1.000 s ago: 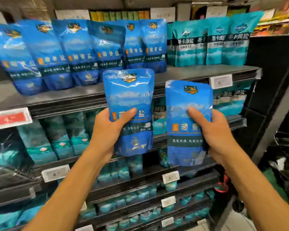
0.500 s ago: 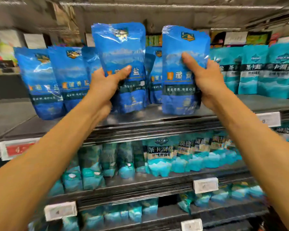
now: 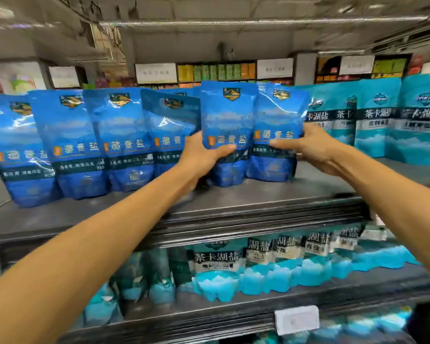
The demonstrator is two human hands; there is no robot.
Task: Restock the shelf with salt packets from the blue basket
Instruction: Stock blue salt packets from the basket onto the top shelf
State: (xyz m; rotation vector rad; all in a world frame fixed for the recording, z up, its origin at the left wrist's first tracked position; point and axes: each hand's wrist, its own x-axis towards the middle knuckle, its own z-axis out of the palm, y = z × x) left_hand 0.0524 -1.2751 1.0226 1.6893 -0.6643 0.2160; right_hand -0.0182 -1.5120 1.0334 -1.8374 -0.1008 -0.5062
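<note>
Both arms out at the top shelf point(image 3: 233, 202). My left hand point(image 3: 201, 155) grips one blue salt packet point(image 3: 227, 120), thumb curled across its front just under the label, the other fingers hidden behind, so a pinch through the pouch. My right hand point(image 3: 308, 145) grips a second blue salt packet point(image 3: 277, 125) the same way, thumb on the front, fingers wrapped round the right edge. Both packets upright, side by side, edges touching or slightly overlapping, cannot tell which. Bottoms look down on the shelf or just above it; blur hides the contact. They sit at the right end of the row of blue packets point(image 3: 124, 135), just beside the teal packets point(image 3: 377, 120). Blue basket not in view. Step in hand, as I judge it: seating this pair in the row. To do it well: lower until the bases sit flat, push back level with the neighbours, keep labels facing out. The pouches look soft and bottom-heavy, so I'd let go slowly, one hand at a time, and check each stands before pulling away. Risk: the left packet leans onto the tilted one point(image 3: 170, 125) next to it and tips the row. Lower shelf holds smaller teal salt bags point(image 3: 216, 269), not part of this.
</note>
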